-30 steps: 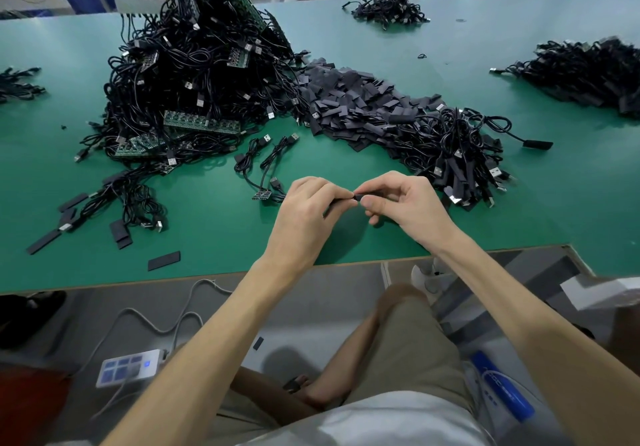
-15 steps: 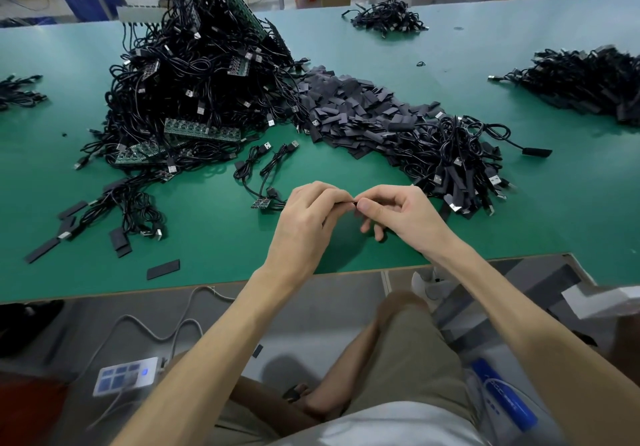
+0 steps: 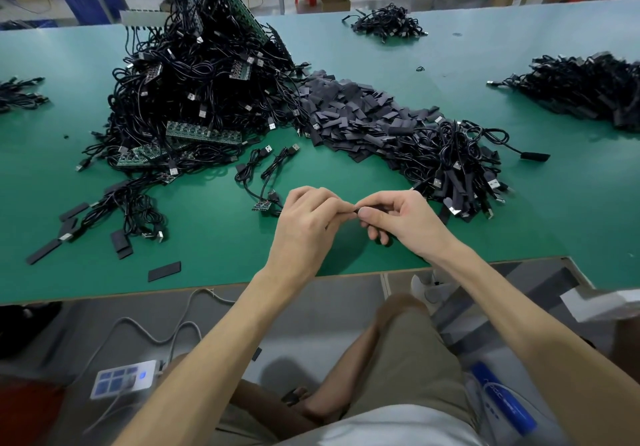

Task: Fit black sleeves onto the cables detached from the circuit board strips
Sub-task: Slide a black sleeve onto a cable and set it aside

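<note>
One black sleeve (image 3: pixel 375 207), pinched between two hands, left hand (image 3: pixel 304 227) and right hand (image 3: pixel 405 224), fingertips meeting, above the table (image 3: pixel 225 248) near its front edge. Beyond: one sleeve heap (image 3: pixel 356 113); one large cable pile (image 3: pixel 194 92) with several circuit board strips (image 3: pixel 204 133).

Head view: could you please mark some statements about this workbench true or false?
The left hand and right hand pinch a small black piece together above the green table. True.
The loose sleeve pile lies left of the tall cable heap. False: it lies right.
A single sleeve lies near the table's front edge, left of the hands. True.
The circuit board strips sit stacked in a tray. False: they are tangled in the cable heap.
</note>
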`<act>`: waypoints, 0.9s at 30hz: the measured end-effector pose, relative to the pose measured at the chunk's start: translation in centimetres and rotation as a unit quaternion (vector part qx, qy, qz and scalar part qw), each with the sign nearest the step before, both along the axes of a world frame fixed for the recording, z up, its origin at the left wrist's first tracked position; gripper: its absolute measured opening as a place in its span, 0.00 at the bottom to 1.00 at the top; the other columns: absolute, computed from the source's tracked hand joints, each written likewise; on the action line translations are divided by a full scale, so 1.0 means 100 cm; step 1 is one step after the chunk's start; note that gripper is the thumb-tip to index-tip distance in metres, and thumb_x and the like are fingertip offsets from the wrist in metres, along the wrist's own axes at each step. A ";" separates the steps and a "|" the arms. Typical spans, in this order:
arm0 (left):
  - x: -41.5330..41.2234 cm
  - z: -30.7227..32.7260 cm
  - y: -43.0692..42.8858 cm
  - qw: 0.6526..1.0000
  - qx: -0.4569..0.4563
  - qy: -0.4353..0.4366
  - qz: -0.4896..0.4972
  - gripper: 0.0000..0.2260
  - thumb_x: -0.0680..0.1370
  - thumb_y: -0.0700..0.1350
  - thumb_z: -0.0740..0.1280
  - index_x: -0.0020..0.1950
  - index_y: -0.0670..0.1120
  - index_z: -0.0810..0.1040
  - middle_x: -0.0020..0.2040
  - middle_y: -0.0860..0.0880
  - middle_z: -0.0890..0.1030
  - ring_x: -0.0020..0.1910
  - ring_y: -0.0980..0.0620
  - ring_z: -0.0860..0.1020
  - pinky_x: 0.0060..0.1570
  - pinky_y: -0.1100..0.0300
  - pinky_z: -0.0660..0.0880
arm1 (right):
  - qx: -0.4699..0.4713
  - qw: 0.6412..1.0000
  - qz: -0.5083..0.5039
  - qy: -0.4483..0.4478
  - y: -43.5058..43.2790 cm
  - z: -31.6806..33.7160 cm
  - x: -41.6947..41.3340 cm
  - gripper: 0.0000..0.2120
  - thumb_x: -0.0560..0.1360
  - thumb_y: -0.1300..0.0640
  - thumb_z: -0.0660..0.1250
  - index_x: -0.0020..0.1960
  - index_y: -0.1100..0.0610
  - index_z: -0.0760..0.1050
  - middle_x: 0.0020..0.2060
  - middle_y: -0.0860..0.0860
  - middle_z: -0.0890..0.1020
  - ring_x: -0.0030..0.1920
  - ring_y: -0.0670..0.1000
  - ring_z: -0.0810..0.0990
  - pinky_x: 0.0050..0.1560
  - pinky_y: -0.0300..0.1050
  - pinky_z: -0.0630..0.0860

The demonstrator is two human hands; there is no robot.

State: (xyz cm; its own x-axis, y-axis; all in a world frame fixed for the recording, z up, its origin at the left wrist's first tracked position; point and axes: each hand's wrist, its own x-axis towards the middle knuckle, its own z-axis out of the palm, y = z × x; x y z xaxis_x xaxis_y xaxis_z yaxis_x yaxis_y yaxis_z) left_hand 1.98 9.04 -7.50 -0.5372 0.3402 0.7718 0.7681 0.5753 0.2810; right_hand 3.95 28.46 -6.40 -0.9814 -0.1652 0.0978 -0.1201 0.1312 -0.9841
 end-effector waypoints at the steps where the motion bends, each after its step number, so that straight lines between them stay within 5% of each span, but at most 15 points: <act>1: 0.000 0.000 0.000 1.000 -0.003 0.002 0.000 0.04 0.77 0.43 0.75 0.46 0.43 0.86 0.40 0.50 0.82 0.40 0.47 0.79 0.52 0.54 0.74 | 0.001 1.000 0.002 0.000 0.000 0.000 0.000 0.05 0.79 0.65 0.70 0.50 0.58 0.83 0.33 0.49 0.82 0.30 0.46 0.79 0.28 0.37 0.74; 27: 0.003 0.002 0.000 0.997 0.013 -0.067 -0.023 0.08 0.78 0.46 0.70 0.47 0.42 0.85 0.38 0.49 0.80 0.44 0.52 0.73 0.55 0.62 0.71 | 0.018 1.000 0.015 -0.016 0.002 -0.004 -0.001 0.03 0.79 0.61 0.71 0.50 0.56 0.84 0.34 0.50 0.84 0.31 0.46 0.79 0.31 0.37 0.76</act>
State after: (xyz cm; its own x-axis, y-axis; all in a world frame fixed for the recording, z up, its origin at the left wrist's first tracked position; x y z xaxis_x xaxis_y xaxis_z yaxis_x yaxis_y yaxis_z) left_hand 2.23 9.05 -7.32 -0.6200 0.3473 0.7035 0.7485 0.5308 0.3975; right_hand 3.80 28.67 -6.78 -0.9786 -0.1971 0.0596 -0.0928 0.1640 -0.9821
